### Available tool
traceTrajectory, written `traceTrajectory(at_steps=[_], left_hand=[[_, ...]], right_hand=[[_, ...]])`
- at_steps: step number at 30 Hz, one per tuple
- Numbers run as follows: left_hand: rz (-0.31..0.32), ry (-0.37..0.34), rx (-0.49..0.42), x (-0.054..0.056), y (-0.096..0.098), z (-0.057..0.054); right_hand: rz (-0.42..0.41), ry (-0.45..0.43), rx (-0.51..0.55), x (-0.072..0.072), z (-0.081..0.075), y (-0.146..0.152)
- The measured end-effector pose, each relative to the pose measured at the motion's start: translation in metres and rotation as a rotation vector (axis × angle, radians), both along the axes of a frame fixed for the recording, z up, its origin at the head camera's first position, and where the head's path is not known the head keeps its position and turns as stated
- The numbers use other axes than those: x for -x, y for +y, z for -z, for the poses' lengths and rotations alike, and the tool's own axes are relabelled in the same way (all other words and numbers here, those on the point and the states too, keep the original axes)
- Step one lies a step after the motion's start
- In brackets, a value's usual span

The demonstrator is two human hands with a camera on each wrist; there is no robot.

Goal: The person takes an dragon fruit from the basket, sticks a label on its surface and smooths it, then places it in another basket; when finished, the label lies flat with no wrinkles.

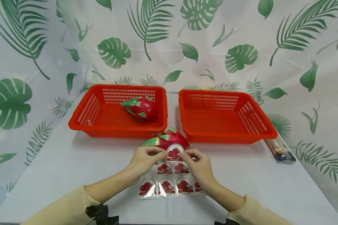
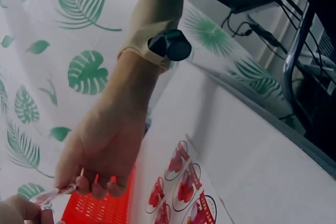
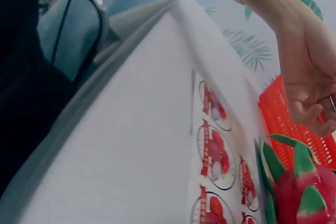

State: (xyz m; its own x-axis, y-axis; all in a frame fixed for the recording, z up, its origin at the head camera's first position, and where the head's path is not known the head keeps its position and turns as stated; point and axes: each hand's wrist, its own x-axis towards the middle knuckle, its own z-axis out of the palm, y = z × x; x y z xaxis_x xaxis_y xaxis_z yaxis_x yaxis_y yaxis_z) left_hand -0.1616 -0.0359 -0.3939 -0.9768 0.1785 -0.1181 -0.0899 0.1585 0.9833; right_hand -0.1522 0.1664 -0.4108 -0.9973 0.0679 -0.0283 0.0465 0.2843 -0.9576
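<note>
A round sticker with a dragon fruit picture is pinched at its two sides, by my left hand on the left and my right hand on the right. Just behind it, a dragon fruit lies on the table, overlapped by the sticker in the head view. Below the hands lies a sheet of stickers with several of the same round prints. The left wrist view shows the left hand gripping the sticker's edge. In the right wrist view the right hand's fingertips are partly cut off.
At the back left stands a red basket with another dragon fruit in it. A second red basket stands at the back right. A packaged item lies beside it near the table's right edge. A leaf-print cloth hangs behind.
</note>
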Motion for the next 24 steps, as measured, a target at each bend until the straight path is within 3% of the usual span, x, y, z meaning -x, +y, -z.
traceTrajectory(at_steps=[4,10,14,18,24], left_hand=[[-0.024,0.077,0.081,0.009,0.004,-0.004],[-0.088,0.218,0.254,0.033,0.01,-0.012],[-0.081,0.25,0.292,0.043,0.013,-0.012],[-0.063,0.282,0.32,0.049,0.016,-0.011],[-0.06,0.294,0.379,0.046,0.017,-0.006]], right_hand=[[0.034,-0.014,0.013,0.007,-0.005,0.0],[0.059,-0.021,0.042,0.021,-0.014,-0.001],[0.08,-0.043,0.038,0.029,-0.015,-0.001],[0.087,-0.05,0.025,0.035,-0.014,0.001],[0.098,-0.108,-0.008,0.037,-0.003,0.002]])
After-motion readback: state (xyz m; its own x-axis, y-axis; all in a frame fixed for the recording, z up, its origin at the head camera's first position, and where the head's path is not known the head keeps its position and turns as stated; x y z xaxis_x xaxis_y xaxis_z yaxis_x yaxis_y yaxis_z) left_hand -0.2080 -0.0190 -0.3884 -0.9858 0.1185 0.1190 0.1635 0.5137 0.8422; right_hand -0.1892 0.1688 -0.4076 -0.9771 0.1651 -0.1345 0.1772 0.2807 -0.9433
